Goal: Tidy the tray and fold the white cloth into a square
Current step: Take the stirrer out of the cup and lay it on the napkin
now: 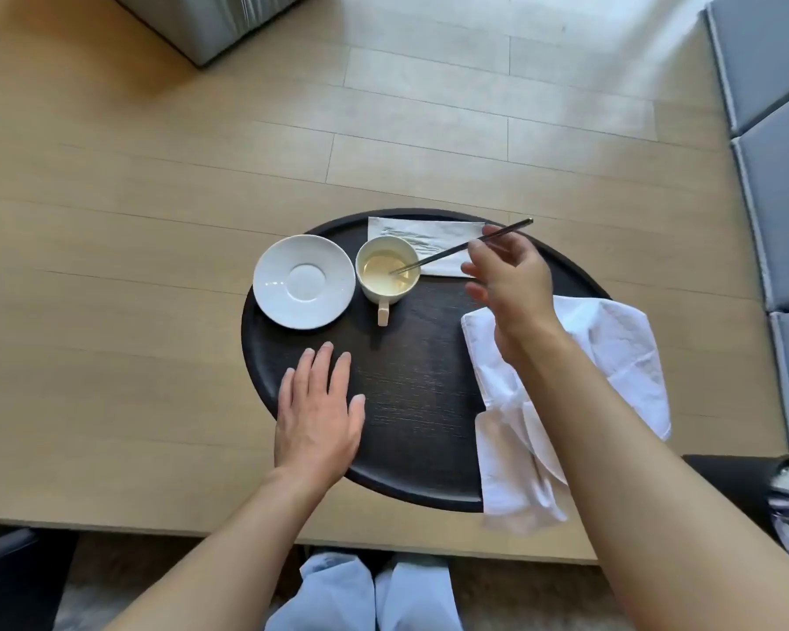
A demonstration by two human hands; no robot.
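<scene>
round dark tray at frame centre on wooden table. right hand pinches spoon, tip inside cup. left hand flat, fingers spread, on tray's lower left. white cloth rumpled, draped over tray's right edge. saucer left of cup.

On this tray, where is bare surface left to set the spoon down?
Free: the dark middle of the tray, bordered by the left hand, the cup and the white cloth. Crowded: the far edge, where saucer, cup and paper napkin sit close, and the cloth-covered right side.
</scene>
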